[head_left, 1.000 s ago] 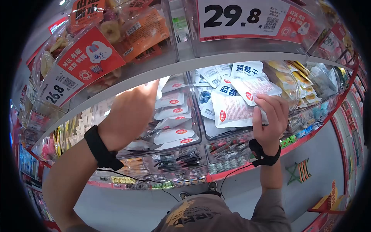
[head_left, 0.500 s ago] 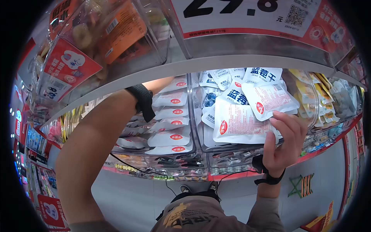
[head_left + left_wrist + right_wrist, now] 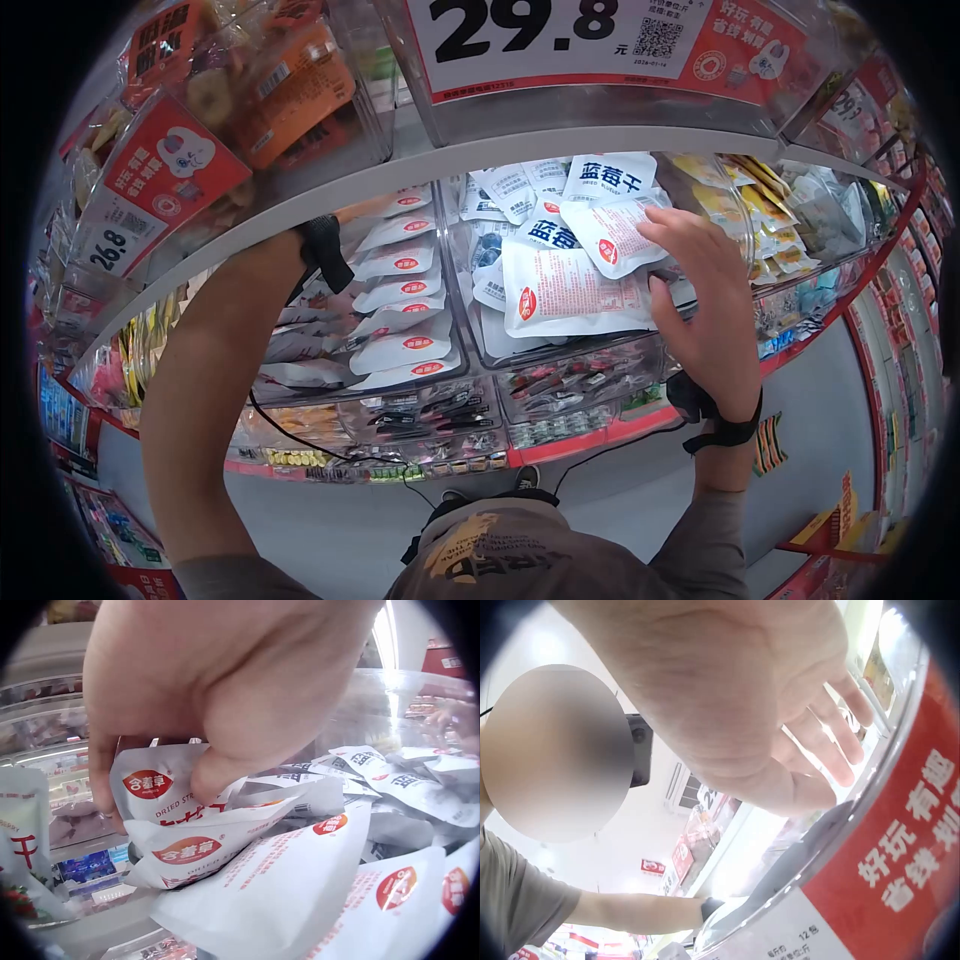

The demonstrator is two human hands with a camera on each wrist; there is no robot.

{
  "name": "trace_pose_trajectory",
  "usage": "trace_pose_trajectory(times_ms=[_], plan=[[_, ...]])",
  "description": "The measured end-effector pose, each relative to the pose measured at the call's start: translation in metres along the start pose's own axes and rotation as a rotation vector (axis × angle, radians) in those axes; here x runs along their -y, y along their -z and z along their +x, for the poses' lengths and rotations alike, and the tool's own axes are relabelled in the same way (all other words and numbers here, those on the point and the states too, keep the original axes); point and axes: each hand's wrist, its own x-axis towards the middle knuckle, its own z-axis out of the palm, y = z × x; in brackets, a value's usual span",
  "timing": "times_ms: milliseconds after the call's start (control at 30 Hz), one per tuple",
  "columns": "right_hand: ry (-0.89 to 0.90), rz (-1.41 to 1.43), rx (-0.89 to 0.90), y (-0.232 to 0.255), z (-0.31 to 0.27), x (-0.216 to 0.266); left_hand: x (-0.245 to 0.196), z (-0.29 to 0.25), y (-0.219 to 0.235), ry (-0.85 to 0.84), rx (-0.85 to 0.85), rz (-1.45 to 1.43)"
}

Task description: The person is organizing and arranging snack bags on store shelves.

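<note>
In the left wrist view my left hand [image 3: 225,682] reaches down over a row of white dried-strawberry pouches. Its thumb lies on the front of the rearmost pouch [image 3: 148,784] and its fingers go behind it, pinching the top. The shelf above hides this hand in the head view. My right hand [image 3: 705,300] is at the neighbouring bin, fingers loosely extended, fingertips at the right end of a white pouch [image 3: 608,235]. That pouch lies tilted on a larger white pouch [image 3: 575,290], back side up. Blueberry pouches [image 3: 608,175] lie behind them.
A clear divider [image 3: 458,290] separates the two bins. The upper shelf edge [image 3: 480,160], with a large price sign [image 3: 540,75], overhangs the bins. Yellow packets [image 3: 775,220] fill the bin at right. Lower bins [image 3: 430,410] with dark packets sit below.
My left hand has gone deeper to the back, under the upper shelf. My right hand has shifted a little along the pouches, its fingers now over the upper pouch's right end.
</note>
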Motion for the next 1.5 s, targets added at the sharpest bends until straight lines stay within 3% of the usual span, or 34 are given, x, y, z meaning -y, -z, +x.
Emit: trace_pose_trajectory(times_ms=[233,333,600,667,733,800,833,900,933,1000,1033,1133,1167,1267,1400,1500], plan=[[-0.013,-0.016,0.191,-0.019,0.014,-0.019,-0.004,-0.009,0.007,-0.041,0.007,-0.006],[0.009,-0.079,0.173,-0.024,0.015,-0.020,-0.005,-0.018,0.008,-0.110,0.031,-0.045],[0.150,-0.212,-0.166,-0.013,0.013,0.003,0.008,-0.082,0.006,-0.330,-0.006,-0.197],[0.152,-0.200,-0.215,-0.002,0.009,0.020,0.023,-0.106,-0.012,-0.608,-0.300,-0.015],[0.125,0.099,-0.200,0.005,0.006,0.038,0.023,-0.146,0.006,-0.701,-0.231,-0.192],[0.073,0.514,-0.171,0.007,0.005,0.060,0.022,-0.181,0.023,-0.677,-0.213,-0.327],[-0.027,0.867,-0.167,0.003,0.005,0.075,0.023,-0.187,0.021,-0.715,-0.266,-0.411],[-0.215,1.289,-0.150,-0.006,0.004,0.105,0.028,-0.196,0.019,-0.781,-0.369,-0.585],[-0.245,1.419,-0.118,-0.009,0.007,0.114,0.030,-0.197,0.019,-0.824,-0.316,-0.677],[-0.251,1.326,-0.027,-0.016,0.013,0.127,0.036,-0.198,0.017,-0.888,-0.213,-0.858],[-0.252,1.282,0.021,-0.020,0.016,0.131,0.040,-0.198,0.013,-0.762,-0.159,-0.789],[-0.037,1.053,0.003,-0.031,0.027,0.137,0.054,-0.205,0.001,-0.733,-0.269,-0.688],[0.029,0.774,0.062,-0.022,0.035,0.139,0.059,-0.208,-0.006,-0.756,-0.380,-0.586],[0.060,0.515,0.266,0.003,0.053,0.164,0.072,-0.220,-0.009,-0.812,-0.603,-0.345],[0.368,0.003,0.316,-0.014,0.058,0.186,0.086,-0.222,-0.021,-0.768,-0.644,-0.268],[0.502,-0.193,0.182,-0.031,0.070,0.183,0.109,-0.223,-0.035,-0.665,-0.759,-0.305]])
